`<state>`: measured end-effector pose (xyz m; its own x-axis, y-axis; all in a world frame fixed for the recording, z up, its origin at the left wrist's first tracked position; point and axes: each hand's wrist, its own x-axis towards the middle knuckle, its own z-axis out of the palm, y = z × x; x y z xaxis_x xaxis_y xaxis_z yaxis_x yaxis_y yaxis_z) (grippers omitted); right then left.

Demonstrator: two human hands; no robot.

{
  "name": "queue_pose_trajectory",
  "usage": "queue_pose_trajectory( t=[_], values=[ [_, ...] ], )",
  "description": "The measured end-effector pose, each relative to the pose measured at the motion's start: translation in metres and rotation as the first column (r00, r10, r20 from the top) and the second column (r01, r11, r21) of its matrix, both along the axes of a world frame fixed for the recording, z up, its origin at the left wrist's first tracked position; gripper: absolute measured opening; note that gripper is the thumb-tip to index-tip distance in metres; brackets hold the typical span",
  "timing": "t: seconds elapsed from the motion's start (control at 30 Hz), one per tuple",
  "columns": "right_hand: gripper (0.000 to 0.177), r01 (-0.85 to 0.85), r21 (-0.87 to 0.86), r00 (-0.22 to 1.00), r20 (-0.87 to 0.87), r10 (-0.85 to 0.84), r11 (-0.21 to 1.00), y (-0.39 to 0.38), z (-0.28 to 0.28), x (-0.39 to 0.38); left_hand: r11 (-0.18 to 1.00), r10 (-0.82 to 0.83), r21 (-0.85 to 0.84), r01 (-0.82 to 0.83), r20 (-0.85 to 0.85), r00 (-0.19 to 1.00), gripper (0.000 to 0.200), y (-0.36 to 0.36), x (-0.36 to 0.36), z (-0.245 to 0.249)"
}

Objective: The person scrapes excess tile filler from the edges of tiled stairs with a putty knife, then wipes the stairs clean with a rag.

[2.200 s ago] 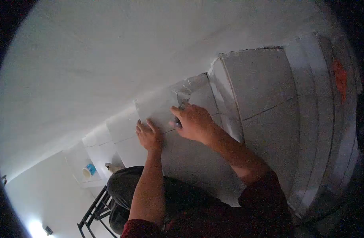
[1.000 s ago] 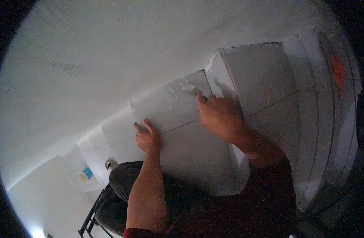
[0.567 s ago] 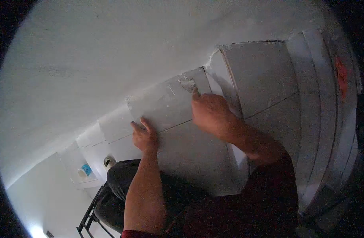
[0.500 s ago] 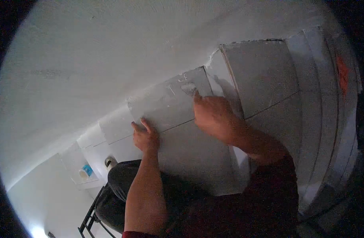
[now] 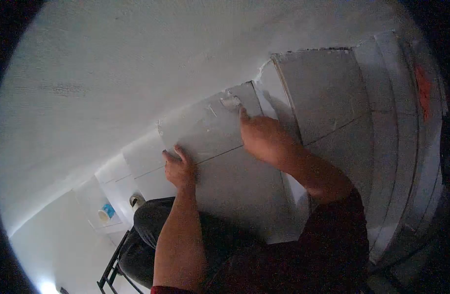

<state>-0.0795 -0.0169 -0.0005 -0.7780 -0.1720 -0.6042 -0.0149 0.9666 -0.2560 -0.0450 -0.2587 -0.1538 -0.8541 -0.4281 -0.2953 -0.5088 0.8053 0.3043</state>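
Note:
My right hand (image 5: 264,134) is closed round a small scraper (image 5: 231,102), its pale blade lying on the grey stair tread (image 5: 210,137) close to the wall. White smears and bits mark the tread around the blade. Fingers apart, my left hand (image 5: 180,166) rests on the same tread near its left edge and holds nothing. The scraper's handle is hidden in my right hand.
A white wall (image 5: 112,73) runs along the stairs. Lower down at the left, a white and blue roll or cup (image 5: 106,212) lies on a step. Black metal railing (image 5: 109,264) stands at the bottom left. An orange-red patch (image 5: 423,93) shows at the far right.
My right hand and the scraper have shifted slightly up and left, nearer the wall. My left hand stays in the same place.

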Motion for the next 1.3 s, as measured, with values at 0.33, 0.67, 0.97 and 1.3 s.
queue_pose_trajectory(
  t=[0.33, 0.67, 0.97, 1.3],
  values=[
    [0.068, -0.002, 0.022, 0.989, 0.146, -0.001, 1.0, 0.002, 0.005, -0.007, 0.999, 0.001, 0.043, -0.002, 0.009, 1.0, 0.075, 0.001, -0.003, 0.006],
    [0.066, 0.033, -0.014, 0.989, 0.147, -0.03, 0.999, -0.006, 0.005, -0.004, 1.0, 0.01, 0.022, -0.011, 0.051, 0.999, 0.072, 0.003, -0.006, 0.015],
    [0.054, 0.104, -0.052, 0.988, -0.105, -0.109, 0.993, 0.006, -0.012, 0.01, 0.999, 0.013, 0.051, -0.012, -0.007, 1.0, 0.074, -0.001, -0.002, 0.008],
    [0.047, 0.076, 0.053, 0.994, -0.083, -0.072, 0.996, -0.001, 0.033, 0.005, 0.999, 0.009, 0.049, -0.006, -0.06, 0.998, 0.073, 0.002, -0.001, 0.003]
  ],
)
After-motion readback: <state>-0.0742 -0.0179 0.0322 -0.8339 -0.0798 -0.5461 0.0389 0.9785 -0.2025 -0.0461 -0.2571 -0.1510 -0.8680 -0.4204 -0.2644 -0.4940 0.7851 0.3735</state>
